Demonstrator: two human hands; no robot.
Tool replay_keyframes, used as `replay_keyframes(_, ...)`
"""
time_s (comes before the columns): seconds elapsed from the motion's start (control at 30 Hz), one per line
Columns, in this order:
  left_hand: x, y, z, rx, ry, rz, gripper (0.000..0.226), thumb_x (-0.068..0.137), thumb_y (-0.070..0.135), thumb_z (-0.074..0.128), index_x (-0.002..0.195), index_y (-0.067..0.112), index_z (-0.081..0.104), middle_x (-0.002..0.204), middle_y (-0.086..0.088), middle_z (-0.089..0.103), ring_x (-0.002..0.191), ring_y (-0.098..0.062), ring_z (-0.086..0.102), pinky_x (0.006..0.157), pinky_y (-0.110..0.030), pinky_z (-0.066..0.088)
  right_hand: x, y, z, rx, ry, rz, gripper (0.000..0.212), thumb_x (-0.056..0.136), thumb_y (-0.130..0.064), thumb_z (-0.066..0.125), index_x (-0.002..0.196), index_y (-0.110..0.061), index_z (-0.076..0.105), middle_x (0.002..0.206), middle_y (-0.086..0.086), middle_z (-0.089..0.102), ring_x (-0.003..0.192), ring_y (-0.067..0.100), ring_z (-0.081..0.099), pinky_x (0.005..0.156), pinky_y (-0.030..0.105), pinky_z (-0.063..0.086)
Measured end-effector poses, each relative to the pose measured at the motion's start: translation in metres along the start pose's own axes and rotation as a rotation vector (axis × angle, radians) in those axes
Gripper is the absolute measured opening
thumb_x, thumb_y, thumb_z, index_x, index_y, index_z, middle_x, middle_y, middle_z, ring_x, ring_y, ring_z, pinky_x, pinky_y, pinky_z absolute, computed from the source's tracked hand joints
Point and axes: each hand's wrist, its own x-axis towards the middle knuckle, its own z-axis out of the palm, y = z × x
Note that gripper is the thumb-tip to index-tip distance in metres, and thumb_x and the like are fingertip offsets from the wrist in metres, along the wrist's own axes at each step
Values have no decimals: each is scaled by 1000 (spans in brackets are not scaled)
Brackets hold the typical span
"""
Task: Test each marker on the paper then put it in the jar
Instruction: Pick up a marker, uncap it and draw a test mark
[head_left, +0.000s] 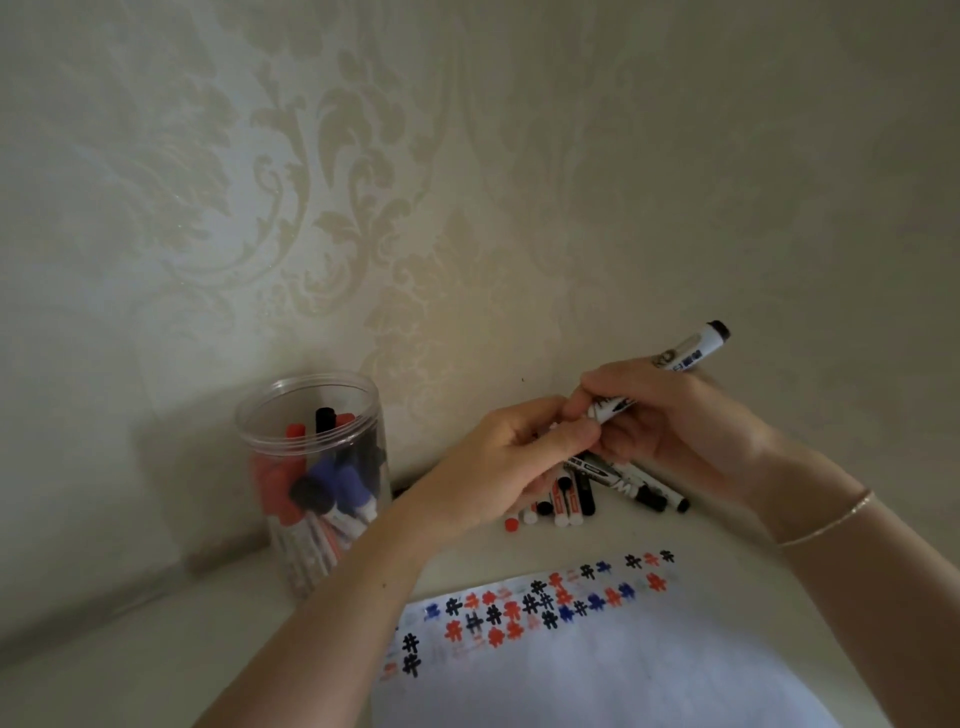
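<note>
My right hand (670, 421) grips a white marker (685, 353) with a black end, its body slanting up to the right above the table. My left hand (511, 457) curls around the marker's lower end, where the two hands meet; the cap or tip is hidden by my fingers. A clear plastic jar (311, 467) stands at the left near the wall with several red, blue and black markers inside. A white paper (597, 670) lies in front of me, marked with rows of red, black and blue hash signs.
A loose pile of markers (597, 493) lies on the white table behind the paper, partly under my hands. The patterned wall stands close behind the jar and pile. A thin bracelet (831, 525) sits on my right wrist.
</note>
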Motion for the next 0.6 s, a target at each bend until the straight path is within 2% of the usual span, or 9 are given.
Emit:
replay_keyframes(0.07, 3, -14, -2, 225, 4, -64, 27, 97, 42, 39, 107, 22, 55, 55, 13, 42, 44, -2, 37, 47, -18, 35, -2, 10, -13, 14, 187, -40, 24, 86, -11, 56, 69, 4, 64, 56, 9, 56, 46, 17, 41, 43, 22, 36)
replay_keyframes(0.17, 6, -41, -5, 567, -4, -247, 25, 103, 31, 27, 118, 24, 46, 82, -3, 61, 69, -13, 56, 73, -41, 50, -7, 38, -39, 7, 598, -55, 27, 92, -14, 54, 72, -2, 68, 42, -2, 41, 42, 17, 34, 44, 26, 32)
replay_keyframes(0.2, 6, -48, -1, 647, -24, -249, 26, 103, 29, 27, 123, 25, 44, 89, -2, 64, 74, -11, 61, 76, -37, 52, -10, 49, -46, -18, 668, -26, 24, 93, -15, 53, 78, -5, 70, 44, -2, 42, 44, 17, 37, 46, 27, 35)
replay_keyframes(0.27, 7, -61, 17, 721, -50, -172, 27, 103, 27, 33, 129, 28, 41, 91, 8, 62, 59, 8, 55, 57, -10, 45, -16, 70, -52, -22, 721, 50, 18, 93, -15, 54, 88, -8, 69, 62, 4, 53, 53, 19, 49, 53, 28, 46)
replay_keyframes(0.33, 8, -73, 34, 785, -33, -84, 31, 101, 24, 40, 132, 29, 45, 105, 12, 61, 65, 14, 53, 58, -4, 39, -22, 88, -55, 89, 735, 101, 12, 92, -12, 56, 88, -6, 65, 77, 10, 60, 63, 24, 59, 61, 32, 54)
replay_keyframes(0.37, 9, -82, 40, 848, -6, -32, 32, 101, 23, 42, 132, 28, 48, 116, 11, 60, 83, 11, 56, 71, -8, 44, -25, 94, -57, 164, 725, 111, 9, 91, -9, 57, 85, -5, 63, 77, 11, 63, 66, 25, 61, 64, 33, 56)
replay_keyframes(0.43, 10, -100, 45, 982, 43, 51, 32, 99, 19, 45, 129, 23, 54, 126, 5, 59, 109, -10, 57, 90, -26, 47, -29, 106, -62, 195, 690, 125, 10, 86, -3, 61, 77, -6, 60, 71, 9, 66, 67, 24, 61, 65, 31, 57)
replay_keyframes(0.5, 10, -111, 46, 1138, 71, 102, 30, 93, 13, 55, 121, 17, 62, 122, -3, 61, 114, -24, 55, 93, -35, 44, -33, 115, -67, 62, 678, 140, 21, 80, -2, 69, 66, -11, 56, 62, 4, 60, 58, 16, 54, 57, 25, 49)
replay_keyframes(0.6, 10, -115, 55, 1231, 139, 183, 31, 79, 9, 69, 110, 14, 68, 121, -8, 62, 113, -28, 57, 93, -38, 45, -34, 124, -72, -35, 727, 137, 32, 81, -8, 69, 57, -12, 48, 55, 4, 50, 46, 14, 40, 46, 24, 34)
